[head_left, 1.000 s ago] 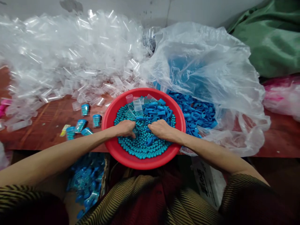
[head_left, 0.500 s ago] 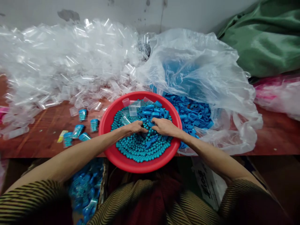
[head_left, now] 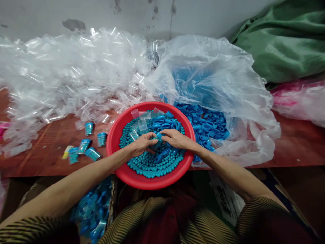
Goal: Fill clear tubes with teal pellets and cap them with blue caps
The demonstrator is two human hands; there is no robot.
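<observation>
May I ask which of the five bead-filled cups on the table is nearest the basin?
The rightmost cup, beside the red basin; the others lie farther left.

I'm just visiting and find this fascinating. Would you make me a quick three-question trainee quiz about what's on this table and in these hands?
1. How many small bead-filled cups are on the table, left of the red basin?

2. True or false: a pile of loose blue parts lies on the table to the right of the basin.

3. What shows between the fingertips of the left hand and right hand?
A) a yellow tag
B) a blue piece
C) a pink bag

Key: 1. Five; 2. True; 3. B
</observation>
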